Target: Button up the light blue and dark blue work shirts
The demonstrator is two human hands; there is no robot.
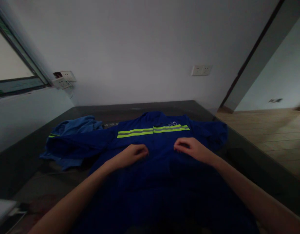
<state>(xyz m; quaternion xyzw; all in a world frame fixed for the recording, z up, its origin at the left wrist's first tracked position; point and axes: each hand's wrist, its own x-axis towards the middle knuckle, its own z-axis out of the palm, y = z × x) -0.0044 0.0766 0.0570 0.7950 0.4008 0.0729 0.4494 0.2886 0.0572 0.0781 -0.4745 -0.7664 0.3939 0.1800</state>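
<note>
A dark blue work jacket (140,172) with yellow-green and grey reflective stripes lies spread out on a dark table. Its collar end points toward the wall, and its sleeves reach out to both sides. Above the middle of the jacket, my left hand (135,154) is loosely curled, a gap showing between thumb and fingers. To its right, my right hand (190,148) is bent the same way just below the chest stripe, fingers pointing inward. I see no cloth lifted in either hand. Whether the fingertips touch the fabric is hard to make out.
A lighter blue garment (77,125) lies crumpled under the jacket's left sleeve. The dark tabletop (184,105) meets a white wall with sockets (201,70). At the lower left is a pale object (4,208), cut off by the frame. Wooden flooring (269,130) shows at right.
</note>
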